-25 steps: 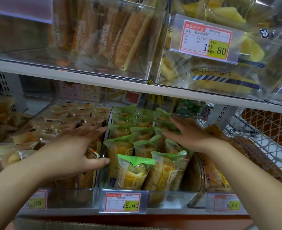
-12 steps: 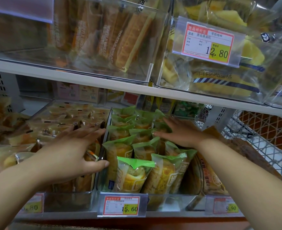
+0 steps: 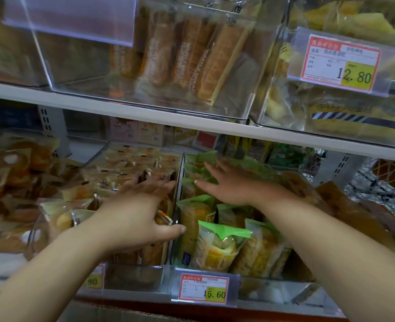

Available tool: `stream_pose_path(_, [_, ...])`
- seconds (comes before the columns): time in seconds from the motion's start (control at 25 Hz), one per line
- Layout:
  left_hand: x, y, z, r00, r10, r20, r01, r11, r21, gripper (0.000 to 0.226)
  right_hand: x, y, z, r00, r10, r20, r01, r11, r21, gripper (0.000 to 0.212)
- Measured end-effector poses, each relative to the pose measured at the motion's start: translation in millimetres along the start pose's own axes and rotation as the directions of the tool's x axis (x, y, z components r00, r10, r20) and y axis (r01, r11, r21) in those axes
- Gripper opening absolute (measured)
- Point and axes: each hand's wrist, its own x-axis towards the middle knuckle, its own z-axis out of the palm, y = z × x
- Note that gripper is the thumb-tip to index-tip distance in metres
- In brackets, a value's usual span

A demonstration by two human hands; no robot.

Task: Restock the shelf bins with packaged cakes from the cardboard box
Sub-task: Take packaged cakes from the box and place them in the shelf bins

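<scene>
1. My left hand [image 3: 131, 214] lies flat and empty, thumb at the left wall of the bin [image 3: 177, 201].
2. My right hand [image 3: 233, 184], spread and empty, rests on the upright cakes [image 3: 217, 247] towards the bin's back, nearer them.

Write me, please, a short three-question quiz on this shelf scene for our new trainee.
1. True or false: the left hand is gripping a pack.
2. The price tag below the green-topped cakes reads: A 12.80, B 15.60, C 9.90.
3. The right hand is spread over packs with tops of which colour?

Key: 1 false, its fingers lie straight; 2 B; 3 green.
</scene>
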Motion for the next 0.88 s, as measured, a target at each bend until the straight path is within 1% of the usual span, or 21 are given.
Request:
stream_pose_path(0.12, [1.6, -3.0, 3.1, 1.0, 0.0, -0.009, 0.0, 1.0, -0.027, 0.093, 1.1, -0.5, -1.9, 1.0, 0.007, 0.021, -0.007, 1.0, 0.003, 0.076])
stream_pose_path(0.2, [3.6, -5.5, 4.7, 1.0, 0.007, -0.016, -0.007, 1.0, -0.022, 0.094, 4.5, 4.4, -6.7, 1.0, 0.0, -0.018, 0.001, 0.999, 0.041, 0.078])
stream_pose_path(0.28, [3.6, -4.6, 4.7, 1.0, 0.012, -0.02, -0.012, 1.0, -0.014, 0.095, 14.6, 5.6, -8.0, 0.998, 0.031, -0.054, -0.028, 0.997, 0.065, 0.081])
stream_pose_path(0.4, [1.0, -1.4, 2.6, 1.0, 0.005, -0.025, -0.005, 1.0, -0.019, 0.093, 24.1, -2.5, -5.3, 0.999, 0.043, -0.015, -0.043, 0.999, 0.021, 0.081])
stream_pose_path(0.48, [0.5, -1.7, 1.0, 1.0, 0.015, -0.022, -0.016, 0.999, -0.042, 0.095, 14.7, -1.8, -11.9, 0.999, 0.022, -0.027, -0.019, 0.994, 0.112, 0.076])
stream_pose_path(0.6, [-3.1, 0.9, -9.1, 1.0, 0.021, 0.014, -0.019, 0.992, -0.123, 0.102, -32.5, 19.3, -27.3, 0.993, 0.012, -0.121, 0.024, 0.956, 0.292, 0.066])
stream_pose_path(0.68, [-6.6, 10.9, -21.5, 1.0, 0.017, 0.018, -0.013, 0.981, -0.192, 0.101, -82.6, 46.7, -28.6, 0.978, 0.052, -0.201, 0.029, 0.925, 0.378, 0.059])
stream_pose_path(0.72, [-8.0, 17.0, -27.3, 1.0, 0.014, -0.003, -0.014, 0.98, -0.196, 0.099, -110.2, 63.6, -25.7, 0.967, 0.08, -0.242, 0.025, 0.915, 0.402, 0.056])
stream_pose_path(0.8, [-10.6, 34.4, -36.4, 0.995, -0.001, -0.099, -0.016, 0.985, -0.173, 0.096, -161.0, 101.4, -15.8, 0.933, 0.159, -0.324, -0.002, 0.9, 0.435, 0.05])
stream_pose_path(0.88, [-13.4, 66.2, -37.1, 0.977, 0.043, -0.211, -0.071, 0.989, -0.128, 0.094, -202.7, 140.5, -3.6, 0.878, 0.284, -0.386, -0.064, 0.868, 0.493, 0.046])
